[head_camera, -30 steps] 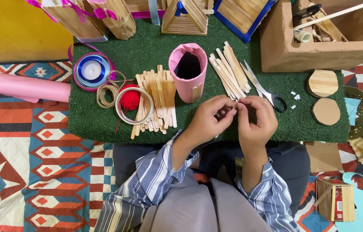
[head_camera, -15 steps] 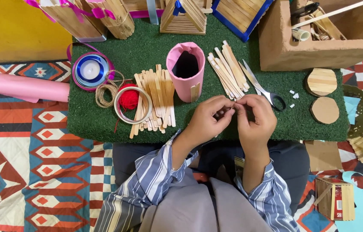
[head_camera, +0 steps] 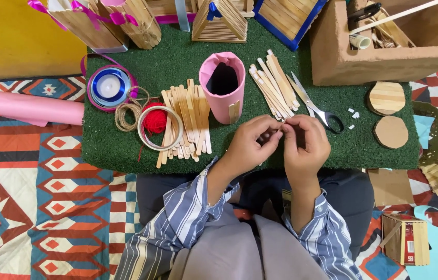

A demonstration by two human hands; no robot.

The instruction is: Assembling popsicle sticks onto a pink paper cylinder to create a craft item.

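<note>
My left hand [head_camera: 250, 145] and my right hand [head_camera: 306, 145] meet fingertip to fingertip over the near edge of the green turf mat [head_camera: 188, 67]. Together they pinch something small and pale; the fingers hide most of it, so I cannot tell what it is. Just beyond my hands stands a pink cup [head_camera: 222, 85] with a wooden stick stuck on its side. A pile of wooden craft sticks [head_camera: 188, 122] lies left of the cup. Another bunch of sticks [head_camera: 273, 91] lies right of it, beside scissors [head_camera: 316, 108].
A tape ring [head_camera: 159, 128] with red thread [head_camera: 155, 119], a twine coil [head_camera: 127, 111] and a blue ribbon spool [head_camera: 110, 87] lie left. Two round stick discs [head_camera: 387, 98] lie right. A brown box [head_camera: 385, 39] and stick models stand at the back. A pink roll [head_camera: 27, 109] rests on the patterned rug.
My hands stay together in the same spot; the fingers shift slightly around the small piece. Nothing else on the mat has moved.
</note>
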